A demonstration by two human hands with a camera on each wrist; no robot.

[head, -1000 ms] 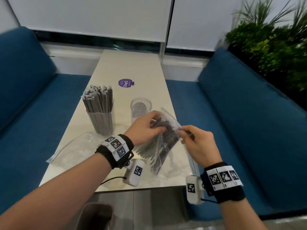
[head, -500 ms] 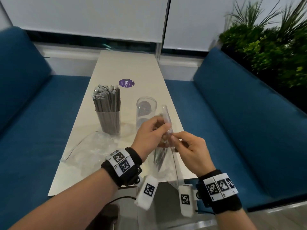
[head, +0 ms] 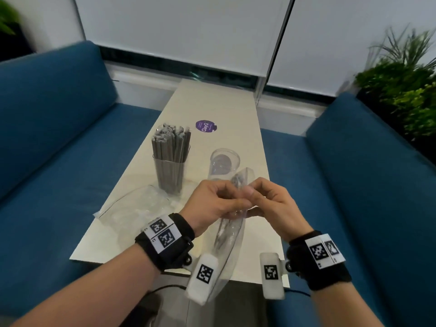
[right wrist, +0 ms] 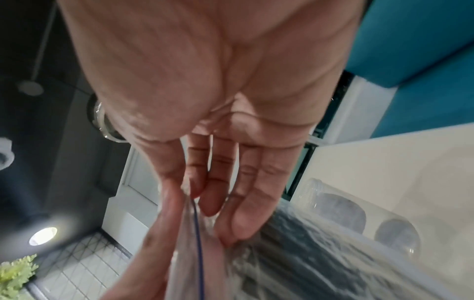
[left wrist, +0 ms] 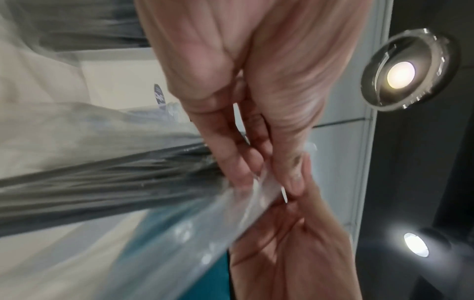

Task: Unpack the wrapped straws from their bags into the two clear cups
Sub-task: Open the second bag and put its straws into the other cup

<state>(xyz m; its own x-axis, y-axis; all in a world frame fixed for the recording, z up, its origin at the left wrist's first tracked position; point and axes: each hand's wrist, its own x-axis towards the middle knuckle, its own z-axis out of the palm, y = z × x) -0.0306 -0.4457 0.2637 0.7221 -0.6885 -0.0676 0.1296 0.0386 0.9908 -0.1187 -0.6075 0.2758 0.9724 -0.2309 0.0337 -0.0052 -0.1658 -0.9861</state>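
A clear zip bag point(head: 232, 230) of grey wrapped straws point(left wrist: 107, 182) hangs edge-on above the table's near end. My left hand point(head: 218, 201) and right hand point(head: 266, 204) both pinch its top edge, thumbs and fingers pressed on the plastic point(right wrist: 195, 233) from opposite sides. Behind the hands stands an empty clear cup point(head: 223, 165). To its left a second clear cup point(head: 170, 174) is packed with upright wrapped straws. An emptied clear bag point(head: 139, 206) lies flat at the table's left.
The narrow white table point(head: 219, 107) runs away from me between two blue benches point(head: 54, 161), with a purple round sticker point(head: 205, 126) at its middle. Green plants point(head: 405, 90) stand at the far right.
The bag has turned from flat-on to edge-on and been lifted upright. Both hands have closed together on its top edge. The head view has shifted to the left.
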